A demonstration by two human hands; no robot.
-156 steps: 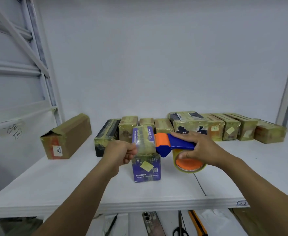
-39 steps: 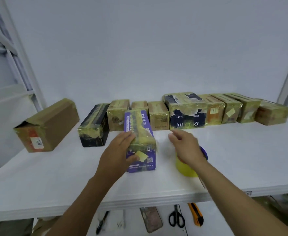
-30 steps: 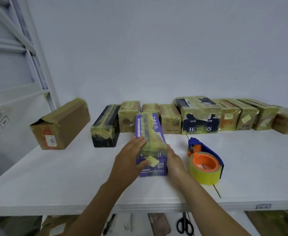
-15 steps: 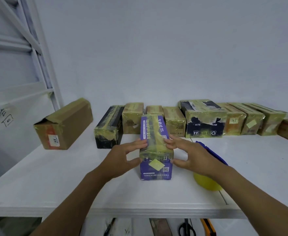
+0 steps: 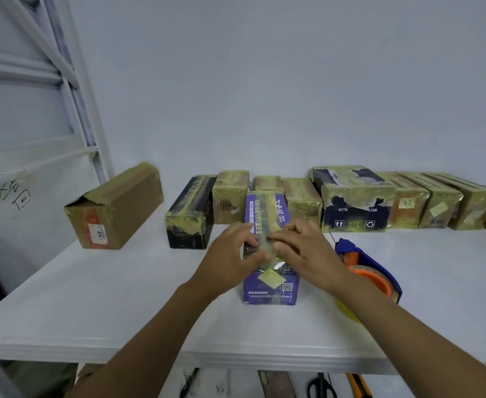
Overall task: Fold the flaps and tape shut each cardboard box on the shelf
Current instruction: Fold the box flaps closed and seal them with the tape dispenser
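Observation:
A purple box (image 5: 270, 285) with yellowish tape along its top stands on the white shelf (image 5: 107, 300), in front of a row of taped boxes. My left hand (image 5: 230, 255) and my right hand (image 5: 306, 251) both lie over the near end of its top. Their fingertips meet on the tape strip and press it down. The blue and orange tape dispenser (image 5: 368, 271) with its yellow roll lies on the shelf just right of the box, behind my right wrist, and no hand holds it.
A brown cardboard box (image 5: 115, 208) lies at the left and a black taped box (image 5: 190, 216) next to it. Several taped boxes (image 5: 356, 202) line the back wall. Scissors (image 5: 320, 386) and an orange utility knife (image 5: 358, 387) lie below the shelf edge.
My right hand has put the tape dispenser down beside the box. Both hands have moved from the box's sides onto its top, where their fingertips now meet on the tape.

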